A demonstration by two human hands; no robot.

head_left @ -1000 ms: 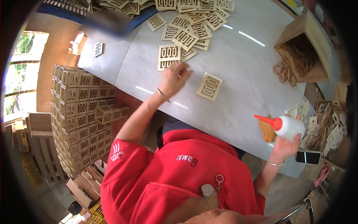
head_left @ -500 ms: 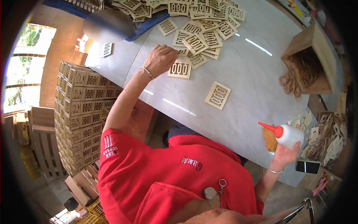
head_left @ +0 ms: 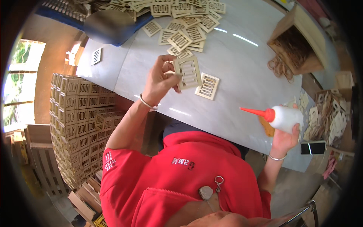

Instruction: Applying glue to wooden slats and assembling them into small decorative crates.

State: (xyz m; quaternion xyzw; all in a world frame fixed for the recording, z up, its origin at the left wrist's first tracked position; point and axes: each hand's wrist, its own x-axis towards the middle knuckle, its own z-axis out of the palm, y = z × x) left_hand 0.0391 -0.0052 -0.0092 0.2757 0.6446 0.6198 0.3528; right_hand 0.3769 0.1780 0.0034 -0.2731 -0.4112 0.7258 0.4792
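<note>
My left hand pinches a thin slotted wooden panel by its left edge and holds it raised above the table. A second slotted panel lies flat on the grey table, just right of the held one, which partly overlaps it in view. On the right, my right hand is closed round a white squeeze bottle with a long red nozzle, tilted so that the nozzle points left. Something orange-brown, partly hidden by the bottle, lies below the nozzle.
Many slotted panels are heaped at the far side beside a blue tray. One panel lies apart at left. A wooden box spills rubber bands. Stacked slotted crates stand left; a phone lies right.
My left hand has lifted a panel off the table near the heap and brought it closer, beside the lying panel. My right hand still grips the bottle. The whole view has shifted slightly.
</note>
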